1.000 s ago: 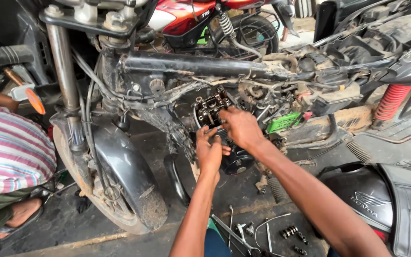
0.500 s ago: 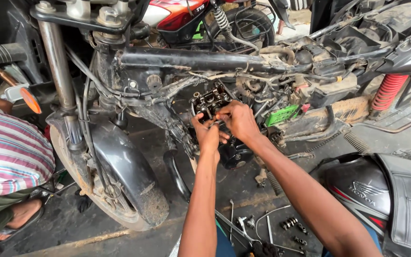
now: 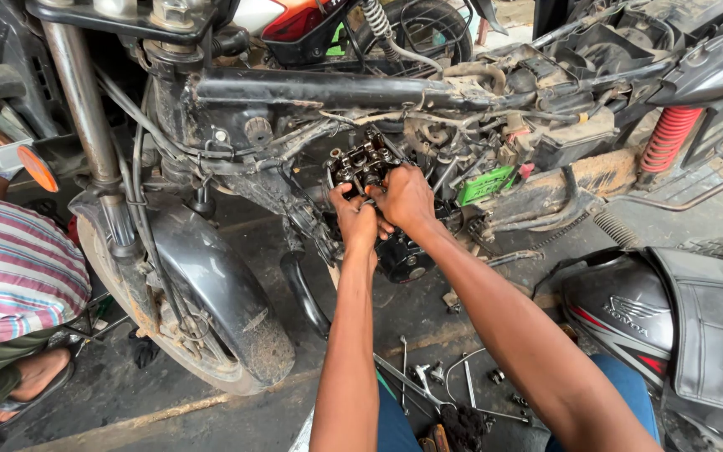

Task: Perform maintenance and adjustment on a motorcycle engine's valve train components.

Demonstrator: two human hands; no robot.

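A stripped motorcycle stands in front of me, its black frame tube [image 3: 328,88] bare and its greasy engine head [image 3: 363,161] exposed in the middle. My left hand [image 3: 356,219] grips the lower left side of the engine head. My right hand [image 3: 405,197] closes over its right side, fingers on the metal. Both forearms reach up from the bottom of the view. What the fingertips pinch is hidden.
The front wheel with its black mudguard [image 3: 211,289] stands left of my arms. A person in a striped shirt [image 3: 10,268] sits at the far left, one sandalled foot out. Loose bolts and tools [image 3: 453,385] lie on the floor. A detached grey fuel tank [image 3: 629,314] rests at the right.
My view has shifted closer and slightly lower toward the engine. Both hands stay on the engine head, the left one now a little higher against it.
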